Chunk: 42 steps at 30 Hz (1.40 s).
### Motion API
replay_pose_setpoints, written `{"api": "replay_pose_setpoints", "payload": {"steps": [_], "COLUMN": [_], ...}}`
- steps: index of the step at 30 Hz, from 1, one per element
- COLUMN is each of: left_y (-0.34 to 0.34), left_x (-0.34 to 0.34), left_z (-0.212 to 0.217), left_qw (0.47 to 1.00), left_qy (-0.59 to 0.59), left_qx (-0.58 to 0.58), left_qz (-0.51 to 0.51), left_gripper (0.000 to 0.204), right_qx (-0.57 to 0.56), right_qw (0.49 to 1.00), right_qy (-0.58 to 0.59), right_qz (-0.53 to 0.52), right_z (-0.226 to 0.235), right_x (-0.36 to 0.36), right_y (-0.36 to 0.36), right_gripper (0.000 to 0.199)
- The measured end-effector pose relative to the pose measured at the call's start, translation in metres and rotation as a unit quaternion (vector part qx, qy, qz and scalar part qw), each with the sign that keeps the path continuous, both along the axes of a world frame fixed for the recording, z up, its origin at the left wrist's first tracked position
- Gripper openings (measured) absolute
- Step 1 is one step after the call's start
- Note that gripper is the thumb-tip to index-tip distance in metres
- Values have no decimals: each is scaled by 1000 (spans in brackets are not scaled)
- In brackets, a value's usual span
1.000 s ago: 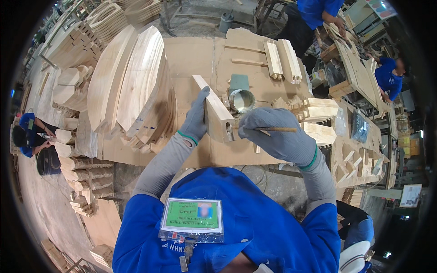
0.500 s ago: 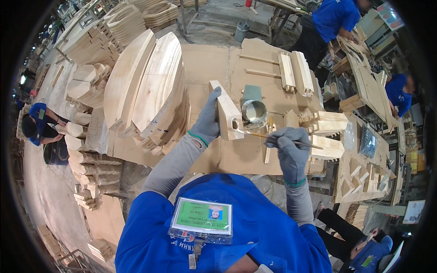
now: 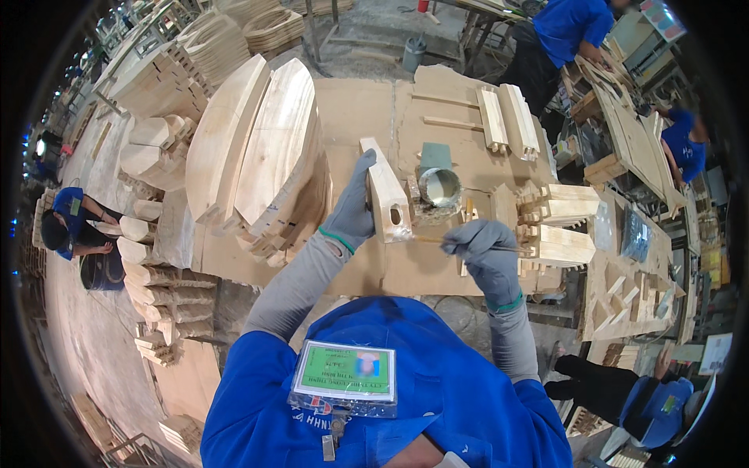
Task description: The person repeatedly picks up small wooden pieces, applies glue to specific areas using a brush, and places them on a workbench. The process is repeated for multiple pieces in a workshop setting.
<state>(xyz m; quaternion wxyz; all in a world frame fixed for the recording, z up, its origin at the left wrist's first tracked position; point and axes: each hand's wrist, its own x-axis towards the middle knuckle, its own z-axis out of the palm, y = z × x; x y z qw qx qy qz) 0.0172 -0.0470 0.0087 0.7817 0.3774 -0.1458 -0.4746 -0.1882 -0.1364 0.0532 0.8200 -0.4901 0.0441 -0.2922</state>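
Since a second earlier the right hand point(image 3: 485, 253), fingers pinched shut on a thin brush point(image 3: 449, 242), had drawn back from the glue tin point(image 3: 440, 187) to the slotted wooden block point(image 3: 388, 195), gripped upright on the table point(image 3: 351, 101) by the left hand point(image 3: 353, 207).
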Motion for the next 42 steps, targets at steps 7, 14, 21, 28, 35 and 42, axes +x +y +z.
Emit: {"api": "replay_pose_setpoints", "payload": {"steps": [7, 14, 21, 28, 35, 42], "left_y": [11, 3, -46, -96, -58, 29], "left_x": [30, 16, 15, 2, 21, 89], "left_z": [-17, 32, 36, 65, 85, 134], "left_qw": [993, 986, 906, 975, 890, 429], "left_qy": [97, -115, -423, -196, -344, -768], "left_qx": [33, 120, -2, 107, 266, 436], "left_qz": [-58, -9, 16, -14, 137, 188], "left_gripper": [45, 69, 68, 60, 46, 24], "right_qx": [117, 105, -200, -352, -381, -309], "right_qw": [989, 979, 950, 873, 733, 802], "right_qy": [-71, 162, 216, 300, 536, 474], "right_qz": [-49, -60, -106, -154, -176, -193], "right_z": [-10, 29, 18, -61, -172, -216], "right_x": [11, 46, 88, 99, 182, 201], "right_y": [6, -6, -75, -274, -395, -434], "right_gripper": [12, 54, 73, 48, 76, 80]}}
